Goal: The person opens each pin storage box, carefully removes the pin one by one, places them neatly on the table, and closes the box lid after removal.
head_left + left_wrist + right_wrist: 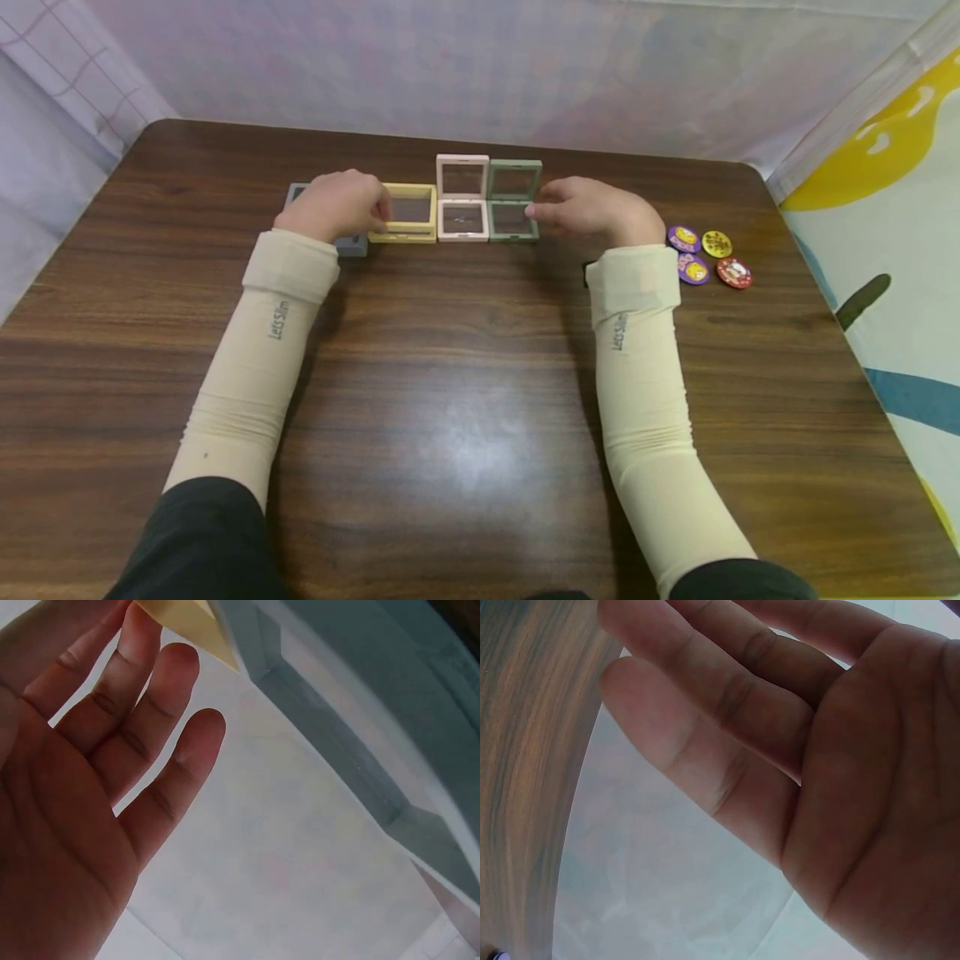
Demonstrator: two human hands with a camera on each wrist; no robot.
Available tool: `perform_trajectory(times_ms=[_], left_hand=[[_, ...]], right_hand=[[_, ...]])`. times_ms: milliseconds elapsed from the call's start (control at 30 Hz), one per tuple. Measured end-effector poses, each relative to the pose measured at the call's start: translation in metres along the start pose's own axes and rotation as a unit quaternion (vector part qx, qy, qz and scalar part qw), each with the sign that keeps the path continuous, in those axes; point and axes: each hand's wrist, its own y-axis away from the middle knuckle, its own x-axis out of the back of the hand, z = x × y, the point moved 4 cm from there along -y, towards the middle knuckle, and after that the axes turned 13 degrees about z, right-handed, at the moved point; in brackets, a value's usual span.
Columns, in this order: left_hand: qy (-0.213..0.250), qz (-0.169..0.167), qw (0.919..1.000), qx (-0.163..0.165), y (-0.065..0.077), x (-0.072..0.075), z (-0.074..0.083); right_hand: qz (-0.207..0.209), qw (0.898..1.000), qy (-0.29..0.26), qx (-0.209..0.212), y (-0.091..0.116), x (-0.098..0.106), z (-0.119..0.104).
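In the head view, small hinged display frames stand in a row at the table's far side. My left hand [341,204] pinches the yellow frame [402,236] at its left side, and its lid seems tilted. Behind that hand sits a grey-blue frame [352,246], partly hidden; in the left wrist view the grey-blue frame [322,705] is close to my loose fingers [176,772]. The pink frame [462,160] and green frame [514,165] have raised lids. Beside the green frame's right edge, my right hand [592,210] holds nothing, with loosely extended fingers [705,765].
To the right of my right wrist lie several round badges: purple [684,239], another purple [693,269], yellow [717,243] and red [734,273]. Something black [587,275] peeks out under the right cuff. A pale curtain [480,75] hangs behind the brown table [465,375].
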Motion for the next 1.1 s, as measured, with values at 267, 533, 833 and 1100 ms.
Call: perform_trajectory(times_ms=[267, 533, 833, 1100], left_hand=[[0.005, -0.009, 0.9999, 0.008, 0.0008, -0.0046, -0.0038], [0.005, 0.001, 0.9999, 0.010, 0.0022, -0.0047, -0.0041], [0.015, 0.003, 0.9996, 0.026, 0.0057, -0.0033, -0.0055], [0.019, 0.019, 0.9989, 0.039, 0.0076, -0.0046, -0.0096]], right_hand=[[0.003, 1.000, 0.010, -0.002, -0.0006, -0.0002, -0.0012], [-0.001, 1.000, 0.010, -0.002, -0.0008, -0.0005, -0.0017], [-0.002, 1.000, 0.008, 0.001, -0.0004, -0.0005, -0.0034], [-0.003, 1.000, 0.011, 0.012, -0.0056, -0.0004, -0.0076]])
